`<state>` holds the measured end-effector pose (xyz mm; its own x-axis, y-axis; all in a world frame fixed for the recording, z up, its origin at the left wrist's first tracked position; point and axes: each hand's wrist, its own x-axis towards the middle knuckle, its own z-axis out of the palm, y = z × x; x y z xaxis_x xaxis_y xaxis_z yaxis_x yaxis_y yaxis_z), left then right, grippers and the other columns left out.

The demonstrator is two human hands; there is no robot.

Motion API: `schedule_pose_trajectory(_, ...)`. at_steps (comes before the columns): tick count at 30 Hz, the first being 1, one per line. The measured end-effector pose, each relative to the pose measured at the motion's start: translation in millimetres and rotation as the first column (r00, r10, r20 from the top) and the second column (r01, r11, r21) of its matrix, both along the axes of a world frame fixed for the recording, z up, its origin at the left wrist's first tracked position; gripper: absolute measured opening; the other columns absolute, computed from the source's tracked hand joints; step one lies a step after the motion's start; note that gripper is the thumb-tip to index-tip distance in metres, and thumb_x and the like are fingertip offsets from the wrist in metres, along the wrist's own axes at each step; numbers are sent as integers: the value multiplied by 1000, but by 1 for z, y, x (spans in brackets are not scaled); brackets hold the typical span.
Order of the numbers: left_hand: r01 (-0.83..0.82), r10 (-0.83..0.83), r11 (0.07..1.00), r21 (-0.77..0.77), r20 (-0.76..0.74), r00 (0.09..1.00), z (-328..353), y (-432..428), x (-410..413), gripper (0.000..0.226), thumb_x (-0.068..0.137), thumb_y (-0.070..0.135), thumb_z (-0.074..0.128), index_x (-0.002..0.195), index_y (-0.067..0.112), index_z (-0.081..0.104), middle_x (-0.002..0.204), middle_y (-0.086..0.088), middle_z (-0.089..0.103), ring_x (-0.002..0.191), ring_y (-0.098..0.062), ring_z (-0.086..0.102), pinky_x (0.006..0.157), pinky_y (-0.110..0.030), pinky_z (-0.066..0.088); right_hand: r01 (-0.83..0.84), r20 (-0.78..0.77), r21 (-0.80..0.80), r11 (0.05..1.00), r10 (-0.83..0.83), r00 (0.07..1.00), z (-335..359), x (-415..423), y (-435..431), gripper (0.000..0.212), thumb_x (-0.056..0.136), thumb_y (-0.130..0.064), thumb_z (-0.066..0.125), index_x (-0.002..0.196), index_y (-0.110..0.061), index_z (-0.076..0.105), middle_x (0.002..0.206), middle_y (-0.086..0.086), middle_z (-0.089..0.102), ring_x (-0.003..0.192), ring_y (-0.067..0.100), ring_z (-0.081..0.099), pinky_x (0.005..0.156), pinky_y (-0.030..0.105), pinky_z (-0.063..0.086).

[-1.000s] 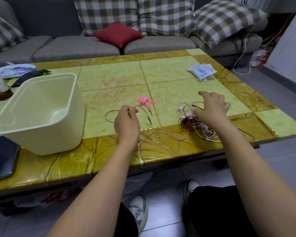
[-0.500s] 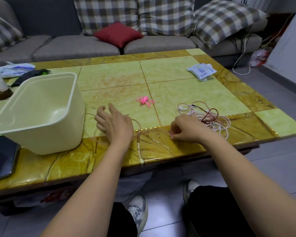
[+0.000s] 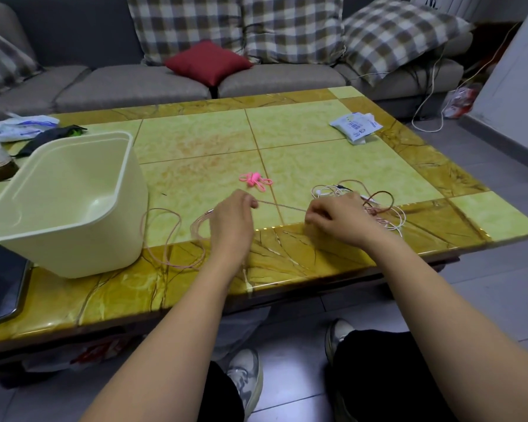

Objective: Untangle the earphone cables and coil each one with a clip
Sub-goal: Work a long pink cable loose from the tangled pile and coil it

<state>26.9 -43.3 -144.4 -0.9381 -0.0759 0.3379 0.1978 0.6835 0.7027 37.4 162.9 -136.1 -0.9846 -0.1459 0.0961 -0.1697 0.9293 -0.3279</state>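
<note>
A pale pink earphone cable (image 3: 168,226) lies in loose loops on the table, left of my left hand (image 3: 232,222). A taut stretch of this cable runs between my two hands. My left hand pinches one end of that stretch and my right hand (image 3: 336,219) pinches the other. Behind my right hand lies a tangle of white and dark red cables (image 3: 378,205). Pink clips (image 3: 255,180) sit in a small bunch on the green tile just beyond my hands.
A cream plastic tub (image 3: 73,205) stands at the left on the green and gold table (image 3: 317,263). A dark phone (image 3: 0,284) lies at the near left edge. A white packet (image 3: 355,126) is at the far right, a sofa with cushions behind.
My left hand went from lying flat near the tub to pinching the pink cable nearer the middle. My right hand moved right toward the tangle. The pink cable now stretches between them.
</note>
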Motion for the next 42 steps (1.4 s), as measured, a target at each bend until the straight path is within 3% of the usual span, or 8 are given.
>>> schedule_pose_trajectory(4, -264, 264, 964, 39, 6, 964, 2, -17, -6, 32, 103, 16, 32, 103, 11, 64, 106, -9, 69, 103, -33, 58, 79, -36, 34, 52, -272, -260, 964, -125, 954, 12, -2, 12, 15, 96, -35, 56, 91, -28, 69, 78, -7, 71, 87, 21, 54, 94, 33, 29)
schedule_pose_trajectory(9, -185, 249, 939, -290, 203, 947, -9, -11, -2, 33, 98, 15, 38, 122, 16, 61, 127, -10, 59, 121, -31, 42, 98, -38, 31, -38, 29, -157, 987, 44, 999, 2, 1, 1, 22, 99, -35, 51, 83, -30, 66, 68, -5, 68, 76, 19, 63, 90, 42, 46)
schedule_pose_trajectory(16, -52, -97, 902, -429, -319, 943, 1, 18, 10, 45, 75, 5, 60, 120, 12, 59, 122, -10, 53, 118, -32, 44, 102, -43, 33, -82, -43, 62, 995, 84, 996, 0, -2, -20, 25, 100, -38, 48, 95, -28, 70, 71, -9, 56, 89, 21, 60, 103, 39, 29)
schedule_pose_trajectory(21, 280, -322, 806, -521, 11, 947, -10, 29, 6, 25, 98, 22, 47, 114, 17, 66, 100, -8, 67, 101, -30, 53, 86, -38, 36, -126, -102, 34, 991, 129, 986, -3, -3, -22, 24, 99, -38, 51, 95, -27, 72, 66, -11, 50, 86, 21, 57, 93, 34, 28)
schedule_pose_trajectory(27, 131, -127, 965, -229, 34, 991, -13, 19, 4, 24, 101, 22, 41, 95, 19, 64, 88, -7, 68, 87, -29, 59, 72, -38, 42, -12, -13, 77, 997, 13, 1000, 1, -3, 0, 18, 98, -34, 50, 89, -30, 66, 78, -7, 58, 90, 18, 55, 94, 36, 24)
schedule_pose_trajectory(33, -165, 165, 986, 0, 54, 985, -2, 6, 2, 29, 104, 19, 33, 104, 15, 61, 101, -4, 69, 94, -29, 60, 68, -31, 29, 180, -494, -108, 978, -210, 843, 11, -11, 30, 19, 89, -37, 67, 90, -18, 68, 85, -1, 50, 92, 24, 51, 79, 32, 20)
schedule_pose_trajectory(37, -171, 170, 985, 13, 65, 983, -3, 9, 4, 26, 104, 18, 32, 108, 17, 58, 102, -2, 70, 93, -28, 61, 67, -31, 31, 306, -111, 144, 941, -292, 950, -2, -8, 25, 32, 89, -41, 62, 117, -25, 63, 112, 5, 50, 114, 27, 43, 92, 39, 25)
schedule_pose_trajectory(42, -118, 117, 993, 25, 40, 992, -5, 7, 4, 23, 102, 14, 35, 108, 21, 56, 100, 1, 71, 89, -27, 63, 68, -34, 40, 60, -330, 25, 998, -49, 943, 8, -5, 3, 68, 74, -23, 61, 140, -27, 46, 146, -1, 40, 131, 21, 31, 97, 35, 15)
